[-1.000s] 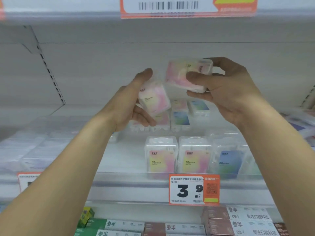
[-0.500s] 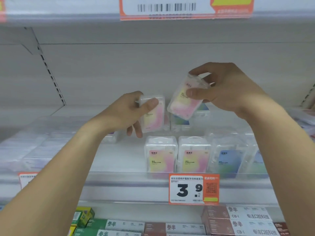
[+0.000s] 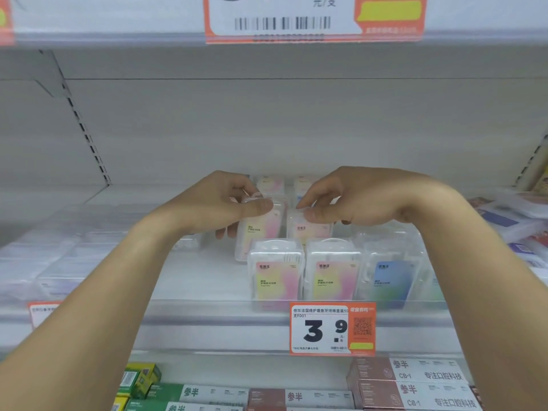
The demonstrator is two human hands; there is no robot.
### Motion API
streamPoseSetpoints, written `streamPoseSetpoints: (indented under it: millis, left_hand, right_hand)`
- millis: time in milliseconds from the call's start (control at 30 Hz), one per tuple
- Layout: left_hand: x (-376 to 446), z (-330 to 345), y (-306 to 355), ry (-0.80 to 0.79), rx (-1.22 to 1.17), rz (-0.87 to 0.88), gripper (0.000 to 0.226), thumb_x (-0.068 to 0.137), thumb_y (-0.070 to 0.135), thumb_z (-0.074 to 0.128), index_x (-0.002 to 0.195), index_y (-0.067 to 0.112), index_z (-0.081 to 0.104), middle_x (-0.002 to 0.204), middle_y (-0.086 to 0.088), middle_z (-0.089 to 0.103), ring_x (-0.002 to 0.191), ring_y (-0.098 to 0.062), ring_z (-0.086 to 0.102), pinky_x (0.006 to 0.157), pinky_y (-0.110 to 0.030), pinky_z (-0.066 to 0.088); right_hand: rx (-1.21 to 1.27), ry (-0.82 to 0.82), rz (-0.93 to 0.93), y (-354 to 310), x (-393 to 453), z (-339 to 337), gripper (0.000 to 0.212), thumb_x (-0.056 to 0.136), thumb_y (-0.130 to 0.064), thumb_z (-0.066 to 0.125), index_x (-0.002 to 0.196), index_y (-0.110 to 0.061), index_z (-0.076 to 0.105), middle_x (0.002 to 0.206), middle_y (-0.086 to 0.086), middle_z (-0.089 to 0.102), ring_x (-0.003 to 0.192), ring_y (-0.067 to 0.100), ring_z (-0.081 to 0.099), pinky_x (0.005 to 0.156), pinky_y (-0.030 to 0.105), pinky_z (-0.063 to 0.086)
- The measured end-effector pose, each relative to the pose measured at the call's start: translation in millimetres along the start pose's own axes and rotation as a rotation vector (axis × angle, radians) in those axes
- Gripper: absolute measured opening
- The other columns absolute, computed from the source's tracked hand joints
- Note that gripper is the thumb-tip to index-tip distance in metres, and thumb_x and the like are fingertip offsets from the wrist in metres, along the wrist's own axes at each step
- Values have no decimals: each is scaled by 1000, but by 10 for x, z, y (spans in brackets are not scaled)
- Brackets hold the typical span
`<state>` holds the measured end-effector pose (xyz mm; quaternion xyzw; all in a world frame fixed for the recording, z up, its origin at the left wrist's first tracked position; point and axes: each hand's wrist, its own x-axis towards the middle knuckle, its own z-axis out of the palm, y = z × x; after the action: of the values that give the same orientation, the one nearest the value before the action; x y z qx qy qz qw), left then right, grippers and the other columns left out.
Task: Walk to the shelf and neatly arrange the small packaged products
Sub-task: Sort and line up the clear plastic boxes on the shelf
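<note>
Shelf, middle tier, white: we record our left hand (image 3: pixel 225 203) gripping the top of one clear pink-and-yellow box (image 3: pixel 261 229), thumb across its front upper edge and fingers curled behind it; the box stands upright in the second row, tilted slightly. Our right hand (image 3: pixel 355 200) pinches the top of a second pink-and-yellow box (image 3: pixel 310 229) just beside the first, thumb at the front, fingers arched over the lid. The two held boxes stand side by side, close together; whether they touch we cannot tell. In front of them, at the shelf edge behind a clear rail (image 3: pixel 207 307), stand two more pink-and-yellow boxes (image 3: pixel 275 274) and, to their right, a blue-labelled box (image 3: pixel 391 277), all upright and facing out. Further boxes (image 3: pixel 271 183) show behind our hands, partly hidden. A price tag (image 3: pixel 332 329) reading 3.9 hangs on the rail below the front row. Blurred clear packs (image 3: pixel 44 262) lie at far left. On the tier below lie green, brown and white cartons (image 3: pixel 427 378).
</note>
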<state>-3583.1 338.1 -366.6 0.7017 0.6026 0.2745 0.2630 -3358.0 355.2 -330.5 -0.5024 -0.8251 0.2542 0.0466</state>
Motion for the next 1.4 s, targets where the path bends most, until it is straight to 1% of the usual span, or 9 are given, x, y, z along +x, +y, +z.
streamPoseSetpoints:
  millis: [100, 200, 467, 600, 867, 967, 1100, 1233, 1400]
  left_hand:
    - [14, -16, -23, -62, -26, 32, 27, 84, 43, 69, 91, 17, 68, 85, -5, 72, 57, -21, 65, 43, -23, 45]
    - [18, -36, -24, -142, -58, 53, 24, 83, 38, 73, 93, 17, 70, 83, -1, 72, 71, -29, 67, 56, -36, 54]
    - [-5, -35, 44, -305, -66, 34, 24, 85, 44, 67, 91, 23, 75, 78, 12, 67, 68, -12, 60, 71, -39, 50]
    - [-57, -58, 92, -364, -37, 64, 40, 75, 58, 63, 92, 24, 75, 82, -1, 67, 71, -10, 57, 70, -37, 47]
    - [-101, -76, 169, -443, 43, 55, 36, 89, 48, 58, 91, 14, 71, 71, 3, 56, 56, -4, 47, 64, -23, 37]
    - [-91, -84, 146, -443, 55, 85, 33, 90, 50, 60, 89, 19, 72, 73, 10, 57, 65, -3, 50, 73, -25, 41]
    - [-87, -96, 107, -484, 16, 72, 36, 82, 55, 60, 95, 25, 73, 89, 11, 69, 89, -24, 63, 84, -26, 45]
    - [-79, -72, 129, -506, -33, 85, 29, 88, 46, 63, 93, 19, 74, 84, 10, 70, 83, -10, 63, 75, -17, 47]
    - [-98, -53, 162, -496, -77, 47, 45, 88, 51, 49, 99, 17, 75, 97, 4, 76, 90, -19, 68, 88, -30, 52]
  right_hand:
    - [-15, 21, -23, 40, 12, -8, 22, 93, -41, 63, 113, -36, 69, 104, -14, 71, 65, -8, 61, 68, 17, 45]
    - [-59, 45, 2, 69, 3, -49, 22, 94, -40, 63, 114, -35, 69, 107, -14, 69, 95, 7, 65, 82, 23, 48]
    - [-83, -100, 76, 116, -63, -90, 34, 92, -56, 55, 117, -37, 67, 117, -21, 62, 116, 5, 54, 105, 26, 37]
    - [-24, -157, 52, 148, -79, -92, 24, 94, -49, 56, 110, -36, 68, 112, -23, 63, 116, 2, 55, 103, 24, 37]
    - [6, -194, 62, 147, -71, -67, 20, 95, -53, 50, 84, -42, 63, 88, -30, 55, 102, 0, 51, 98, 22, 33]
    - [-22, -196, 73, 137, -71, -70, 21, 94, -55, 51, 93, -42, 67, 95, -29, 57, 107, 1, 52, 104, 24, 34]
    - [-17, -206, 75, 139, -85, -81, 25, 92, -58, 53, 77, -41, 66, 82, -30, 57, 98, 0, 54, 104, 25, 36]
    - [-33, -202, 74, 130, -89, -83, 27, 88, -61, 57, 88, -39, 72, 94, -26, 63, 109, 3, 57, 107, 28, 37]
    - [19, -174, 76, 108, -94, -88, 40, 86, -64, 55, 88, -29, 75, 83, -25, 69, 94, 2, 61, 96, 27, 42]
